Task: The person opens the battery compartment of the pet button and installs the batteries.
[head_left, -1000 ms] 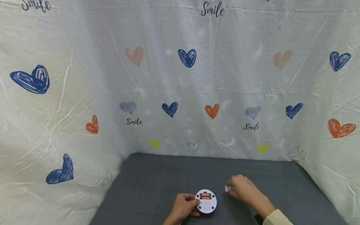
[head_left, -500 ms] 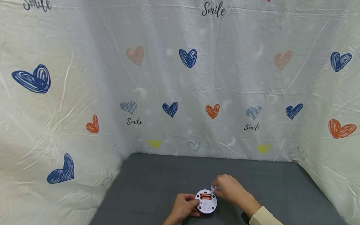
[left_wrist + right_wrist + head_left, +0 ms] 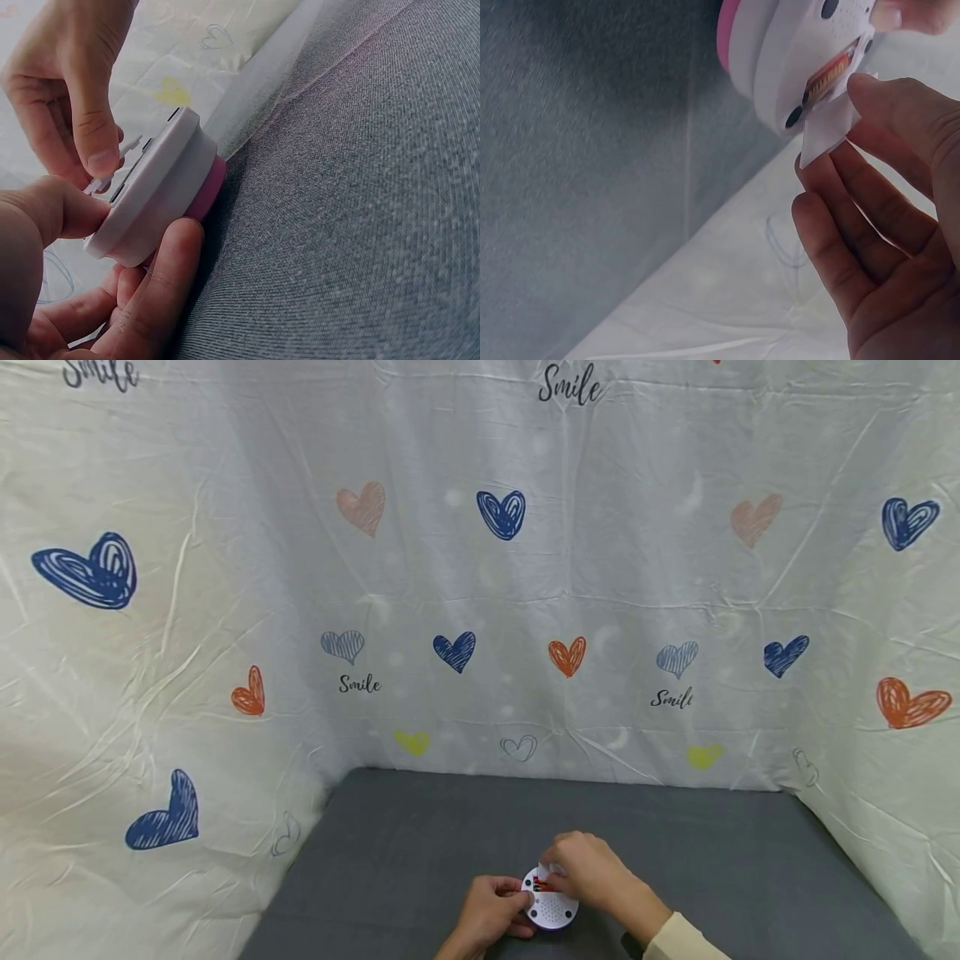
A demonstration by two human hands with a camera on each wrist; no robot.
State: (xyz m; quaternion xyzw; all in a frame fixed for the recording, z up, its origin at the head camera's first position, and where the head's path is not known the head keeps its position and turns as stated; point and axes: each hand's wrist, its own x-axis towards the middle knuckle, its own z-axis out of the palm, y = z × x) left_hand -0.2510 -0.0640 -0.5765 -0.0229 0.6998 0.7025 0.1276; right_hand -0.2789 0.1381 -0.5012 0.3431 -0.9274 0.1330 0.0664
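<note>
A round white device (image 3: 553, 912) with a pink part on its far side shows its underside, with dark round feet and small speaker holes. My left hand (image 3: 491, 912) grips its left edge, thumb on the underside and fingers beneath. In its uncovered battery compartment lie red and black batteries (image 3: 831, 75). Between thumb and fingers, my right hand (image 3: 592, 870) pinches a small white battery cover (image 3: 827, 129), tilted right at the compartment's edge. In the left wrist view the cover (image 3: 112, 174) shows edge-on, close over the underside.
The device is held close over a dark grey cloth-covered table (image 3: 420, 835). A pale curtain (image 3: 615, 560) printed with hearts and "Smile" surrounds the table at the back and both sides.
My right hand has moved left with the battery cover, from beside the device to over its battery compartment, partly hiding the batteries. My left hand and the device have stayed in place.
</note>
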